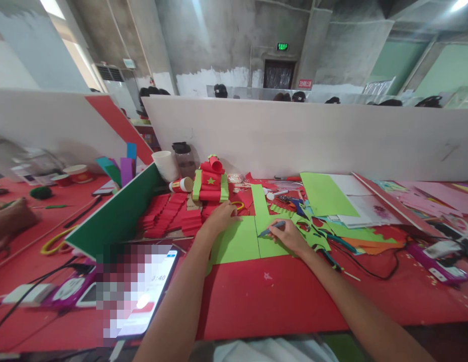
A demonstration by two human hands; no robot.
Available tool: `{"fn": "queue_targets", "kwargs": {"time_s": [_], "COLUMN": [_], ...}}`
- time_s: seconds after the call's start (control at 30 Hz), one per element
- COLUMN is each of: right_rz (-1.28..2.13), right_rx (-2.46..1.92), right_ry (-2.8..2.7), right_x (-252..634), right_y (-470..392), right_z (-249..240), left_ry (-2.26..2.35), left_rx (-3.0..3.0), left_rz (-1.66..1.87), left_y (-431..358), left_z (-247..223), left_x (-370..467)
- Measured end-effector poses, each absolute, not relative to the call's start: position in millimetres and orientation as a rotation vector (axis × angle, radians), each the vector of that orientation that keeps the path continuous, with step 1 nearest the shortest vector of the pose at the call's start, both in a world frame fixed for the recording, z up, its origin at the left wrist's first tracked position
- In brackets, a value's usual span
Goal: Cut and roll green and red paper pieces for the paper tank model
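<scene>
A lime-green sheet of paper (236,241) lies on the red tabletop in front of me, with a dark line running down its middle. My left hand (224,215) lies on the sheet's upper left part, fingers stretched forward beside the yellow handle (238,205) of what looks like scissors. In my right hand (286,234) is a blue-grey pen (271,229), its tip at the dark line. A narrow green paper strip (260,201) extends beyond the sheet's far edge. Cut green scraps (311,229) lie right of my right hand.
A red-and-green paper model with a star (211,182) stands behind stacks of folded red paper (166,213). A lit phone (147,296) lies left of my forearm. Green paper (328,193) and cables lie rightward. A white partition (275,136) closes the back. Another person's hand (15,221) is far left.
</scene>
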State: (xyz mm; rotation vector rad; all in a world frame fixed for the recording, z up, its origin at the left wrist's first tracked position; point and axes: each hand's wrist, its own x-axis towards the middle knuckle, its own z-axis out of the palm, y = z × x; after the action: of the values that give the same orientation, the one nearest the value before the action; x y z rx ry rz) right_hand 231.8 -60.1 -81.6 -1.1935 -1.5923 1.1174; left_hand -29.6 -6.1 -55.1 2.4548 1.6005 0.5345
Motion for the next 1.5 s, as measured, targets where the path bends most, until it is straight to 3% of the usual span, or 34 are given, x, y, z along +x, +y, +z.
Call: {"fn": "queue_targets", "kwargs": {"time_s": [1.5], "right_rz": [1.22], "right_rx": [-1.169], "right_ry": [-1.703], "right_x": [235.5], "right_y": [-74.2], "right_z": [-73.1], "left_ry": [1.67], "left_rx": [2.433], "left_rz": [0.506], "left_y": [-4.8], "left_z": [-55.3], "left_x": [-27.6]}}
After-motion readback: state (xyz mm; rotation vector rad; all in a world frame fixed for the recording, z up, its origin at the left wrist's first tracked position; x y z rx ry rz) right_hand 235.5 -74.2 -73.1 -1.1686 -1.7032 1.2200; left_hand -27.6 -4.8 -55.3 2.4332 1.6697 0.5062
